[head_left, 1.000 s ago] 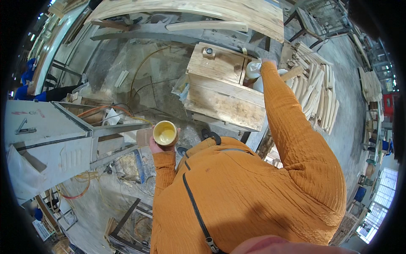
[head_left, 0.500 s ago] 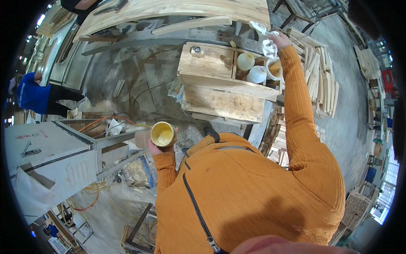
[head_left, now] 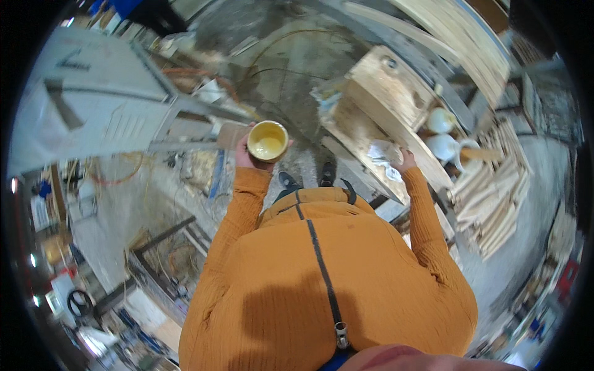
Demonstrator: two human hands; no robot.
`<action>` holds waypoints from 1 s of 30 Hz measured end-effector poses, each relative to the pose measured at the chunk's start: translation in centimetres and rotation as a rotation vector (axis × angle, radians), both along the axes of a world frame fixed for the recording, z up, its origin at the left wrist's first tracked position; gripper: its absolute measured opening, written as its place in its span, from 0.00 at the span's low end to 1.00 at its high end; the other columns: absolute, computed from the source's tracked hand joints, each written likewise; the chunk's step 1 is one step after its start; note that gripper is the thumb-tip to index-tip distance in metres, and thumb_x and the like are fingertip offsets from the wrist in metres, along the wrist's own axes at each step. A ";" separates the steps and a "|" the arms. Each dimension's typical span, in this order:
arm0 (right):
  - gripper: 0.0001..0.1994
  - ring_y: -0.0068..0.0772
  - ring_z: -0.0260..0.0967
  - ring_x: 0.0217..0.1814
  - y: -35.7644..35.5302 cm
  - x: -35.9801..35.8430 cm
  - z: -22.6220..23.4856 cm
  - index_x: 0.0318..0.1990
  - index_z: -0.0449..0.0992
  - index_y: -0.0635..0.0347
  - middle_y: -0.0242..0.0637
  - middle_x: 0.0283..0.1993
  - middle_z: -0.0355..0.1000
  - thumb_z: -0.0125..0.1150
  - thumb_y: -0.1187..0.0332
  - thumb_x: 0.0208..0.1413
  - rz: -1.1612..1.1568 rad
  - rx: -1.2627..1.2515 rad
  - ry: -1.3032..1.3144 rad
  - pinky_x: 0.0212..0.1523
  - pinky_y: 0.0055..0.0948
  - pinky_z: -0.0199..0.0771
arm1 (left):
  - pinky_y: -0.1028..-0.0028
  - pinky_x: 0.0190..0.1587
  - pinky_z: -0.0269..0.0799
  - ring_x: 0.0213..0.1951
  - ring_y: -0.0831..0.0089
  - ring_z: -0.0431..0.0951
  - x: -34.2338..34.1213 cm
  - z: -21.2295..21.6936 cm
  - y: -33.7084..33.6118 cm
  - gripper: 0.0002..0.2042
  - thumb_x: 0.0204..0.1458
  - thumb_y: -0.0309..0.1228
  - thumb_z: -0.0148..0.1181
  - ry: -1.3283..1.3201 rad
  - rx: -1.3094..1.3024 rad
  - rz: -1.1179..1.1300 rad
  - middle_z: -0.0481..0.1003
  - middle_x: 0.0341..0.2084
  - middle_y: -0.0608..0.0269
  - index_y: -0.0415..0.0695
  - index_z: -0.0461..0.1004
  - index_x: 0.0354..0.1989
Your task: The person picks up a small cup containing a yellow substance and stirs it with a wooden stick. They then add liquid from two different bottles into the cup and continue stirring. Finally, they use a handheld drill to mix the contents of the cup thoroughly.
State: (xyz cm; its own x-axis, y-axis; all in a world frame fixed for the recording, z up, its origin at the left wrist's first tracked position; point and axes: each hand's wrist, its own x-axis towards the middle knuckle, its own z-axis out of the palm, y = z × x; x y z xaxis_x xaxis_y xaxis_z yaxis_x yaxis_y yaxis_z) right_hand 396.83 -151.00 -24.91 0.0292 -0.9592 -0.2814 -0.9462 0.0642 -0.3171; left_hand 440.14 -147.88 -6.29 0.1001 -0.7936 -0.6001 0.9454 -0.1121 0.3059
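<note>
My left hand (head_left: 244, 153) is wrapped around a round tub (head_left: 287, 147), held upright in front of my body with a glossy yellow liquid inside. To the right, my right hand (head_left: 406, 161) is closed on a crumpled white rag (head_left: 385, 152), which hangs in front of the side of a wooden cabinet (head_left: 396, 80). An open compartment of that cabinet holds a cream-coloured jug (head_left: 441, 120) and a white jug (head_left: 442, 147). Beside them is a white container (head_left: 460, 157) with a flat wooden-coloured piece (head_left: 484, 154) sticking out.
A grey metal cabinet (head_left: 93, 117) stands at the left. Long wooden strips (head_left: 492, 195) are stacked at the right, below a wooden tabletop (head_left: 476, 37). A dark frame (head_left: 164, 232) lies low at left. Another person's dark-clothed legs (head_left: 159, 15) show at the top.
My view has turned left, so the surroundings swing to the right. My right hand has drawn the rag back from the containers toward me. The tub stays in my left hand.
</note>
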 end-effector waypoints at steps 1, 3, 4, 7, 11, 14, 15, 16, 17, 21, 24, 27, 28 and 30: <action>0.30 0.40 0.67 0.47 -0.9 2.0 0.5 0.51 0.66 0.60 0.53 0.44 0.67 0.64 0.55 0.41 -0.090 0.115 -0.177 0.44 0.31 0.68 | 0.37 0.50 0.59 0.48 0.52 0.68 0.6 -0.3 0.7 0.16 0.48 0.36 0.43 0.025 -0.019 0.026 0.69 0.46 0.57 0.53 0.67 0.47; 0.20 0.30 0.70 0.36 -2.6 6.0 3.3 0.42 0.72 0.61 0.46 0.32 0.72 0.61 0.56 0.46 -0.265 0.381 -0.483 0.35 0.26 0.69 | 0.37 0.51 0.58 0.50 0.53 0.67 1.7 -0.7 2.8 0.17 0.50 0.37 0.41 0.029 -0.020 0.052 0.68 0.47 0.56 0.49 0.67 0.47; 0.17 0.29 0.68 0.33 -2.9 7.7 3.4 0.37 0.72 0.62 0.43 0.27 0.70 0.58 0.56 0.48 -0.198 0.262 -0.497 0.33 0.26 0.67 | 0.37 0.51 0.58 0.50 0.54 0.66 2.3 -0.8 3.5 0.17 0.51 0.38 0.40 0.047 -0.030 0.058 0.67 0.48 0.55 0.47 0.67 0.47; 0.20 0.26 0.57 0.23 -3.4 13.0 0.6 0.24 0.68 0.65 0.36 0.19 0.63 0.54 0.53 0.52 -0.032 -0.012 -0.602 0.28 0.27 0.61 | 0.35 0.51 0.56 0.51 0.52 0.66 4.7 -2.6 6.1 0.17 0.49 0.36 0.41 0.083 -0.010 0.193 0.67 0.50 0.57 0.49 0.66 0.48; 0.24 0.28 0.57 0.24 -2.0 24.5 1.8 0.25 0.68 0.66 0.40 0.20 0.63 0.50 0.49 0.53 0.223 0.167 -0.608 0.29 0.30 0.61 | 0.34 0.51 0.55 0.52 0.51 0.65 8.3 -5.7 13.2 0.16 0.49 0.37 0.42 0.092 0.049 0.427 0.66 0.50 0.58 0.52 0.66 0.47; 0.24 0.38 0.65 0.27 0.2 32.2 2.3 0.28 0.68 0.64 0.44 0.23 0.67 0.55 0.46 0.47 0.386 0.271 -0.552 0.33 0.32 0.65 | 0.33 0.50 0.54 0.52 0.50 0.65 11.2 -7.0 18.7 0.15 0.50 0.38 0.41 0.127 0.069 0.582 0.66 0.51 0.58 0.52 0.67 0.46; 0.23 0.39 0.66 0.28 1.1 34.6 2.7 0.29 0.69 0.64 0.44 0.24 0.68 0.57 0.48 0.46 0.486 0.313 -0.520 0.33 0.32 0.66 | 0.34 0.50 0.54 0.52 0.50 0.65 12.2 -7.4 20.7 0.15 0.50 0.38 0.41 0.119 0.073 0.646 0.66 0.50 0.57 0.52 0.67 0.45; 0.22 0.40 0.67 0.29 1.6 36.4 2.1 0.29 0.69 0.63 0.44 0.25 0.68 0.58 0.49 0.45 0.572 0.347 -0.485 0.34 0.32 0.66 | 0.34 0.50 0.55 0.52 0.50 0.65 13.2 -7.4 22.3 0.15 0.51 0.39 0.41 0.115 0.077 0.698 0.66 0.50 0.57 0.52 0.67 0.45; 0.19 0.39 0.67 0.29 2.4 38.3 1.4 0.30 0.69 0.63 0.43 0.25 0.68 0.57 0.53 0.45 0.672 0.363 -0.460 0.33 0.33 0.67 | 0.35 0.49 0.56 0.52 0.50 0.64 14.3 -7.3 24.1 0.16 0.51 0.39 0.40 0.118 0.079 0.746 0.67 0.50 0.57 0.52 0.67 0.46; 0.14 0.36 0.70 0.31 5.5 47.2 -0.4 0.34 0.72 0.62 0.39 0.27 0.71 0.54 0.59 0.48 0.999 0.491 -0.195 0.35 0.31 0.69 | 0.48 0.51 0.64 0.49 0.56 0.69 19.1 -9.0 32.0 0.18 0.52 0.38 0.39 0.166 0.098 0.939 0.70 0.47 0.57 0.45 0.67 0.47; 0.16 0.37 0.70 0.39 8.4 53.2 -2.7 0.44 0.72 0.56 0.42 0.37 0.72 0.52 0.58 0.50 1.111 0.493 -0.064 0.40 0.36 0.69 | 0.49 0.50 0.64 0.49 0.56 0.69 23.4 -10.4 37.1 0.19 0.52 0.41 0.38 0.182 0.084 0.989 0.69 0.47 0.55 0.44 0.67 0.46; 0.26 0.47 0.63 0.54 12.6 61.4 -1.6 0.58 0.60 0.43 0.40 0.60 0.59 0.46 0.47 0.53 0.344 1.251 -0.335 0.48 0.49 0.64 | 0.52 0.50 0.66 0.49 0.57 0.70 29.3 -13.6 40.6 0.20 0.52 0.41 0.39 0.131 0.152 1.176 0.69 0.46 0.54 0.43 0.67 0.47; 0.30 0.49 0.57 0.58 13.2 64.2 -0.3 0.61 0.54 0.40 0.39 0.63 0.53 0.41 0.41 0.52 0.103 1.503 -0.537 0.51 0.54 0.59 | 0.54 0.50 0.67 0.48 0.57 0.70 31.4 -14.4 41.3 0.20 0.52 0.41 0.38 0.092 0.200 1.202 0.69 0.46 0.54 0.42 0.67 0.47; 0.37 0.52 0.50 0.63 15.1 71.9 3.1 0.65 0.46 0.39 0.39 0.66 0.47 0.33 0.33 0.50 -0.126 1.748 -0.879 0.56 0.58 0.50 | 0.59 0.50 0.68 0.47 0.59 0.71 35.5 -14.7 42.4 0.20 0.52 0.40 0.40 0.073 0.250 1.240 0.70 0.44 0.55 0.41 0.67 0.47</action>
State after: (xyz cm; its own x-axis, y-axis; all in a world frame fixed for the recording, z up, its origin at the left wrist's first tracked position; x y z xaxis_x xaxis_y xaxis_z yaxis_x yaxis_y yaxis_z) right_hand 468.72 -135.95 -21.78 0.6317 0.3017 -0.7141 -0.5534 0.8205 -0.1429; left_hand 475.60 -105.46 -20.99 0.6533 -0.0553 -0.7551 0.4701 0.8114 0.3474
